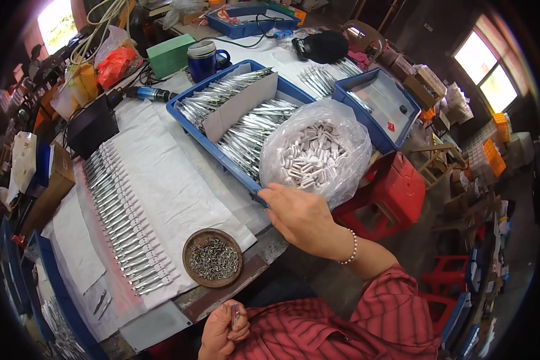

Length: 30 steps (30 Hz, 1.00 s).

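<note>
My left hand (225, 330) is closed at the table's near edge, low in the view. A small purplish bit shows between its fingers, too hidden to name. My right hand (303, 219) reaches out with its fingers stretched, by the near corner of a blue tray (213, 147) and just below a clear plastic bag (357, 150) full of small white plastic pieces (315, 159). The tray holds many slim silvery tools (252, 129), split by a cardboard divider (240, 105). Left of my hands, a round brown bowl (189, 255) contains small metal parts (213, 259).
A long row of silvery tools with white ends (123, 216) lies on white cloth (171, 168). Behind stand a blue mug (202, 63), a green box (170, 57) and a blue screwdriver (150, 93). To the right are another blue tray (381, 102) and a red stool (396, 186).
</note>
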Each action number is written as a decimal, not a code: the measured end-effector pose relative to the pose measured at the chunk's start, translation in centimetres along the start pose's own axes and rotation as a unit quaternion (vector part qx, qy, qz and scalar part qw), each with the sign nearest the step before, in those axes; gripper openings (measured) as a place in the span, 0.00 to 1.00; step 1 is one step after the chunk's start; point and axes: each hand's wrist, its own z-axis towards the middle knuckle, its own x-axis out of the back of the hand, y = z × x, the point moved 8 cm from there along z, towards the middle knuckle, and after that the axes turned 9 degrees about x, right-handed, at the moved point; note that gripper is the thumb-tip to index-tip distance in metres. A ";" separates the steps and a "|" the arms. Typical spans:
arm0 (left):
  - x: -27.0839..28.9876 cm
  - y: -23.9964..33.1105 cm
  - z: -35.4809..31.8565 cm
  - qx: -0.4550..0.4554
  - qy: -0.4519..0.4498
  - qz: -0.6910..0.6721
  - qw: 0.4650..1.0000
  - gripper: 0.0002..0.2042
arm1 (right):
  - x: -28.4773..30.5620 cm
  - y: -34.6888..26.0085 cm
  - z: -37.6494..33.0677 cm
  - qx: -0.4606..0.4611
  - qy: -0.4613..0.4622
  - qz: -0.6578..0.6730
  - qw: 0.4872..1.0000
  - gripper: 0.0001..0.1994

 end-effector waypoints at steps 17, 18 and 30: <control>1.6 -0.9 0.0 0.037 -0.047 -0.030 0.998 0.17 | 5.0 7.6 1.8 0.004 -0.009 -0.049 0.999 0.06; 1.7 -0.8 -0.1 0.034 -0.046 -0.031 0.998 0.17 | 4.3 7.6 2.0 0.006 -0.039 -0.073 0.997 0.05; 2.1 -0.7 -0.5 0.027 -0.047 -0.034 0.998 0.17 | 4.9 5.3 2.2 -0.023 -0.024 -0.029 0.999 0.05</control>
